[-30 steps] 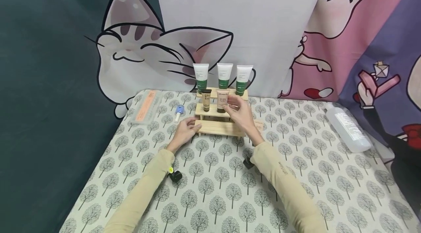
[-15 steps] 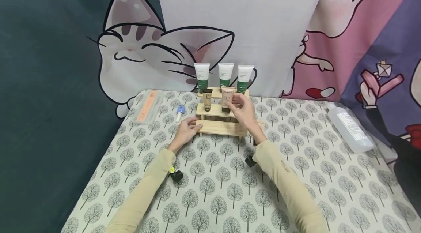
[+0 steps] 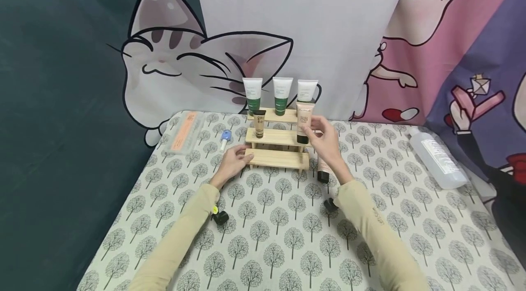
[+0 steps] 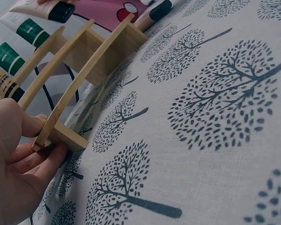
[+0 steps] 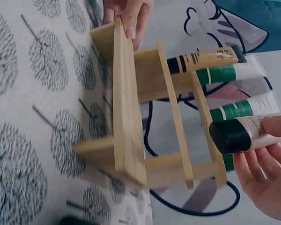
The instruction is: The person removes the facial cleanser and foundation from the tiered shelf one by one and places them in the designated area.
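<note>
Fingers and thumb of the right hand [image 3: 327,142] pinch the pink BB tube [image 3: 304,118], black cap down, by the right end of the middle tier of the wooden stand [image 3: 277,158] — apparently clear of the wood in the right wrist view. The left hand [image 3: 233,164] grips the left end of the lowest tier, thumb above and fingers beneath.

Trouble seems likeliest at that right end. If the cap came down partly over the tier's end or front edge, the tube would probably tip, its small cap being the only foot. Tilted back, its upper part could knock the rightmost green-and-white tube [image 3: 307,90], upright on the top tier behind it and likely top-heavy. The gold tube [image 3: 259,124], standing near the middle tier's left end, is well apart from the right hand; a tug or twist of the left hand could jolt it over — and the top row with it. Below, another pink tube [image 3: 323,171] lies just beyond the stand's right edge, partly hidden; a lowered wrist might push it aside.
</note>
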Available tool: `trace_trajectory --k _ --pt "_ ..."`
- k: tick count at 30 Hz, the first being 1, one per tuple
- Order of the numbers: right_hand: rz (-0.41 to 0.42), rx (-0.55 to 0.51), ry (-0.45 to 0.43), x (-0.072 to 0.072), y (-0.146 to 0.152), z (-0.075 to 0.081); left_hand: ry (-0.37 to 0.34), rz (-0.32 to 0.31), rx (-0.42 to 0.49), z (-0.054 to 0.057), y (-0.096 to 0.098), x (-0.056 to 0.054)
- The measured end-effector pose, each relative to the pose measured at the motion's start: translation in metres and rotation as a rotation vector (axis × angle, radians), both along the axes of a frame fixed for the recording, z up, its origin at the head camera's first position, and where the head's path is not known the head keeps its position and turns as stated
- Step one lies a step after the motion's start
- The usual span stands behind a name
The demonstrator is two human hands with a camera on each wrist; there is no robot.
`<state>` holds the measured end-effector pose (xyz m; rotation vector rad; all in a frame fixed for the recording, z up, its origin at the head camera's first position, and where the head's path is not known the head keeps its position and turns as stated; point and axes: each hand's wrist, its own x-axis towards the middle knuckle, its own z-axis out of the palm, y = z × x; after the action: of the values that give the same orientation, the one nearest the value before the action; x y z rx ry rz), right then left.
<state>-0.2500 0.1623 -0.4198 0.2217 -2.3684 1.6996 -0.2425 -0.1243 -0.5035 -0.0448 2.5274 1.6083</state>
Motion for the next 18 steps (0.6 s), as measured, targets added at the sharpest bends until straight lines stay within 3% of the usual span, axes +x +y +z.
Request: trace_trajectory --k 10,18 --pt "-0.069 0.076 0.006 0.022 0.032 -0.007 -0.003 0.002 -0.001 -0.004 -0.001 0.002" --pt "-0.111 0.138 -0.019 0.036 0.061 -0.018 0.001 -0.005 0.001 0.0 -0.001 0.002"
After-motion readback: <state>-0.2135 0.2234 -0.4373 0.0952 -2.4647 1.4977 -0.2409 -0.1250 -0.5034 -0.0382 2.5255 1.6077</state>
